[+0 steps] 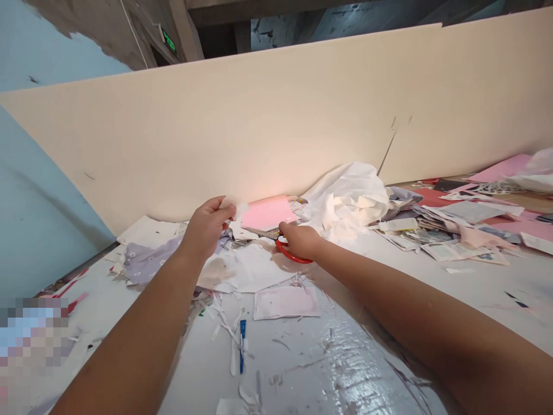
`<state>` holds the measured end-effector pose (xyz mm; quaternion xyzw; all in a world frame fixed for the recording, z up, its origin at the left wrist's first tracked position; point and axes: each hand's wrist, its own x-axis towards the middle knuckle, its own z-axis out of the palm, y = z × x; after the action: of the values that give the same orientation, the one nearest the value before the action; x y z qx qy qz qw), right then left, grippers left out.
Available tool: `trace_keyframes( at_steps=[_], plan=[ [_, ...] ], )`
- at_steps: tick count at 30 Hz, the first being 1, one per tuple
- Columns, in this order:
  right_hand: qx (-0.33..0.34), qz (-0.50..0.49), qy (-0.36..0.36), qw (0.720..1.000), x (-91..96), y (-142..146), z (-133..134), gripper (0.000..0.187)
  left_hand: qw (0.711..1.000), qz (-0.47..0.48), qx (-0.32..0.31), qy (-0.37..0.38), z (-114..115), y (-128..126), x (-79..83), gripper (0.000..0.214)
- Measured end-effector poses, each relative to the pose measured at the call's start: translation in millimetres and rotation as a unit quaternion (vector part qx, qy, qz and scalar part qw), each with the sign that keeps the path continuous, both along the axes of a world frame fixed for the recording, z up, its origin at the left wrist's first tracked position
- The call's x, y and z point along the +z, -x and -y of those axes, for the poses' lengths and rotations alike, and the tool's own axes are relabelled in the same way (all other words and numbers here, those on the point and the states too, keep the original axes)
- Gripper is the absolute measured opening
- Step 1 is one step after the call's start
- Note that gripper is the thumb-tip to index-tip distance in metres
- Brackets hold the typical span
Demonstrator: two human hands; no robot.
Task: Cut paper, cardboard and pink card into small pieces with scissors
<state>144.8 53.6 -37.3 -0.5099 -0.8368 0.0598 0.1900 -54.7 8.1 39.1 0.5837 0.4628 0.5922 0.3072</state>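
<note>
**Obs. 1: two-handed hold at the board's foot**

I log this from the head camera, with clock positions taken from the gap between the hands. The left hand (207,227) is narrowly pinched on a white paper scrap (231,207). The right hand (300,241) is closed around red-handled scissors (291,253), with one red loop showing below the palm. Their blades (263,233) lie beneath the pink sheet (268,212) at 12 o'clock; I cannot tell whether they are open. Crumpled white cloth (345,199) sits at 2 o'clock against the cream board (259,127). A heap of magazine pages (453,230) lies at 3 o'clock on the glossy white table (496,294). Lilac printed fabric (151,259) lies at 9 o'clock, a pink-bordered paper (285,302) at 5 o'clock, and a blue pen (242,346) at 6 o'clock.
</note>
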Motion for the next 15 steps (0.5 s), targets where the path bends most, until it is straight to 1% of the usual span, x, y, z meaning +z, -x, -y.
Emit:
trace_keyframes(
  at_steps=[2,5,7,10,12,15],
  plan=[
    [0.017,0.046,0.003,0.999,-2.0,0.5,0.4,0.038,0.999,-0.025,-0.035,0.010,3.4,-2.6,0.6,0.015],
    [0.028,0.096,0.019,0.995,-1.9,1.5,1.7,0.037,0.991,-0.070,-0.104,0.043,8.1,-6.8,-0.5,0.016],
    [0.025,0.117,0.033,0.992,1.2,1.8,3.0,0.038,0.978,-0.115,-0.154,0.075,12.4,-10.7,-1.1,0.014],
    [0.014,0.140,0.064,0.988,10.8,1.8,7.3,0.040,0.950,-0.196,-0.217,0.109,23.2,-19.0,1.5,0.009],
    [0.008,0.155,0.095,0.983,19.2,1.4,11.5,0.041,0.937,-0.242,-0.228,0.107,32.9,-25.5,5.7,0.010],
    [0.004,0.177,0.141,0.974,31.1,-0.4,17.2,0.044,0.929,-0.290,-0.202,0.105,48.1,-34.8,13.5,0.010]
  ],
)
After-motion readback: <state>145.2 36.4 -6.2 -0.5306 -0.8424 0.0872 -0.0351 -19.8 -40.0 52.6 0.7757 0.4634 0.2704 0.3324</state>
